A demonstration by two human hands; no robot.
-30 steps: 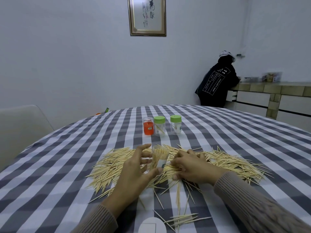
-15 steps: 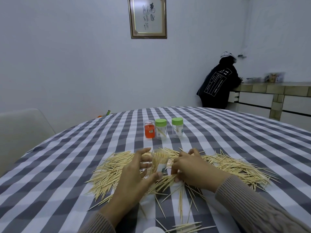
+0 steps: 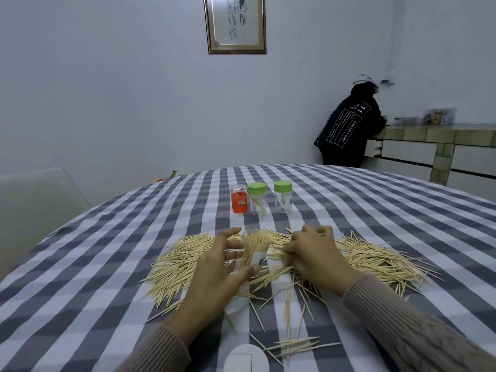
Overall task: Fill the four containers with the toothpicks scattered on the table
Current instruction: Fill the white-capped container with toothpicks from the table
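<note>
The left hand (image 3: 214,267) steadies the open jar (image 3: 255,249) in its grip; the right hand (image 3: 312,255), beside it, pinches toothpicks (image 3: 370,257) off the counter (image 3: 107,264). Best align the bundle, then drop it in upright.

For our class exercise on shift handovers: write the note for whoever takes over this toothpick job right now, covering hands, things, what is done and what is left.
Left hand grips the open clear container, packed with toothpicks, standing in the pile.
Right hand gathers toothpicks from the pile beside it.
Two green-lidded containers and an orange container stand behind, the green ones holding only a few picks.
Done: one container nearly full.
Left: most toothpicks remain on the checked tablecloth; fill the other three.
</note>
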